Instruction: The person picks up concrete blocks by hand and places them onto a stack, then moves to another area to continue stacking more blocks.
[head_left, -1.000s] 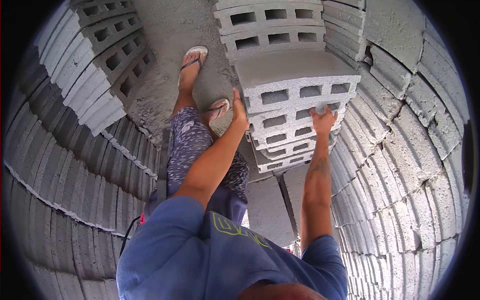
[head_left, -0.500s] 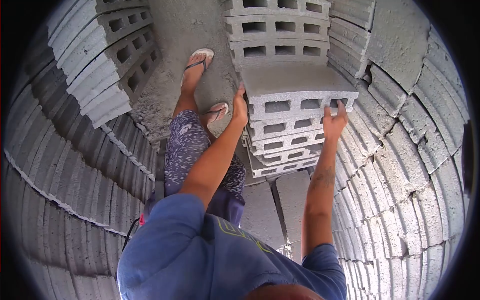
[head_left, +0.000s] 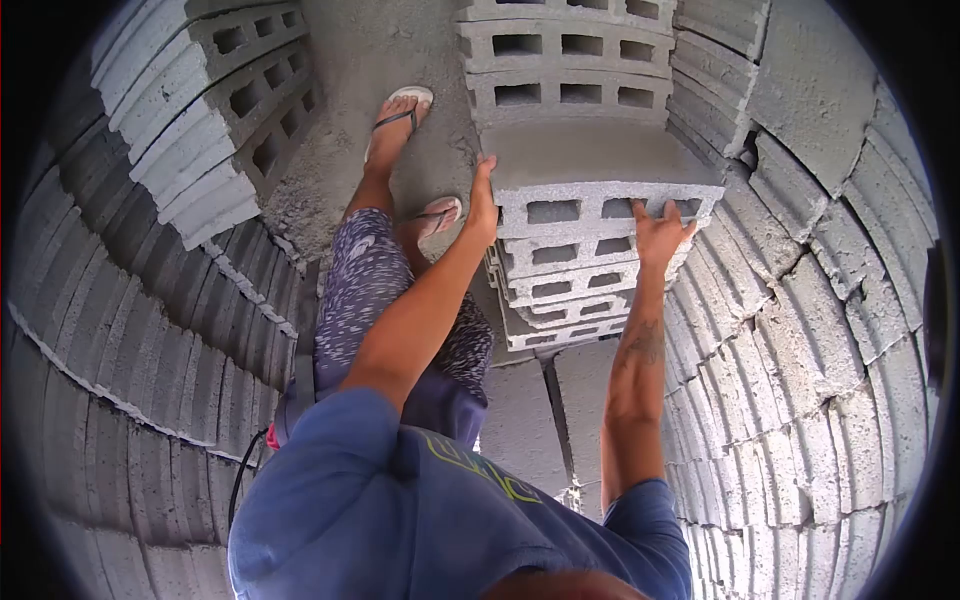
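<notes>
A grey hollow concrete block (head_left: 600,152) lies flat on top of a short stack of similar blocks (head_left: 560,285). Against the block's left end rests my left hand (head_left: 483,205), its fingers pressed together along the edge. My right hand (head_left: 662,232) is at the front face near the right end, fingers spread, with fingertips in or over the block's openings. The far sides of the fingertips are hidden.
Behind the block rises a taller stack of hollow blocks (head_left: 570,60). More block stacks stand at the upper left (head_left: 210,110), along the left (head_left: 130,330) and along the right (head_left: 790,350). My sandalled feet are on the dusty floor (head_left: 370,40).
My right hand has shifted left along the block's front face, its fingers now spread over the openings. My left hand stays at the left end. The view has moved slightly.
</notes>
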